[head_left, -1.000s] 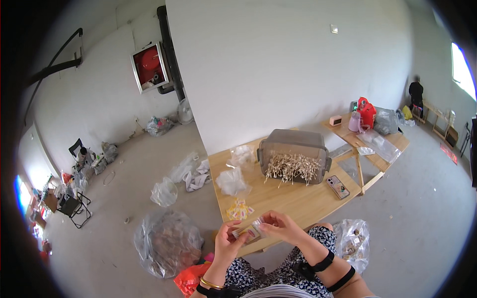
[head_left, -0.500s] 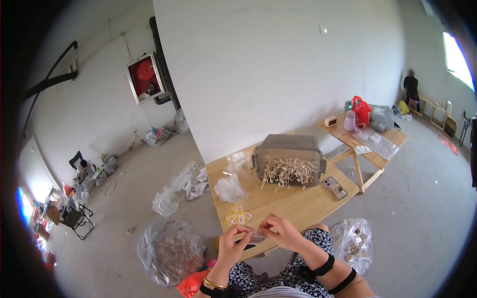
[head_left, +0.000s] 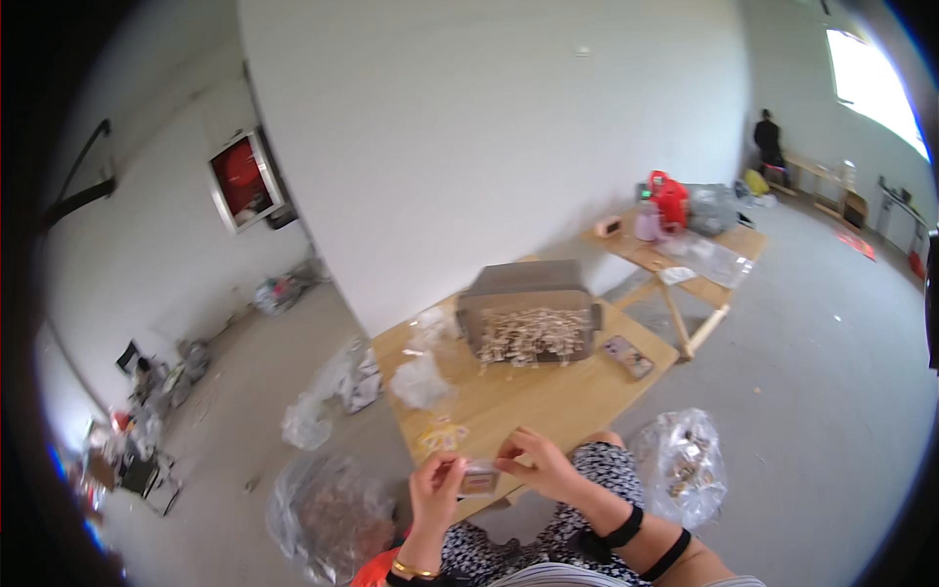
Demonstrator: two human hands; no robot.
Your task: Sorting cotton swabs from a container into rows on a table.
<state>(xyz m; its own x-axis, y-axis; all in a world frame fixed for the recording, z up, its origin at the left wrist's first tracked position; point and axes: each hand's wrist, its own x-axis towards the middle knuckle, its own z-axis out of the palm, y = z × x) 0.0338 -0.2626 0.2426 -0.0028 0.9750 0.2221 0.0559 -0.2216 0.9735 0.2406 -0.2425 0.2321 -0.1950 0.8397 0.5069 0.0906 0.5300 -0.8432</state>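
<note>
Both hands lower over table edge, left hand (head_left: pixel 437 486) and right hand (head_left: pixel 536 462) fingers clamped on small clear packet (head_left: pixel 478 478)

Mid-frame, a grey crate (head_left: pixel 529 305) of pale wooden pieces stands on the wooden bench (head_left: pixel 548 391), a phone (head_left: pixel 627 355) at its right. Upper right, a red bag (head_left: pixel 670 201) tops a second bench (head_left: pixel 675 264). Lower right, a clear sack (head_left: pixel 680 465) lies on the floor.

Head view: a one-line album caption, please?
Both hands hold a small clear packet over a light wooden table.
</note>
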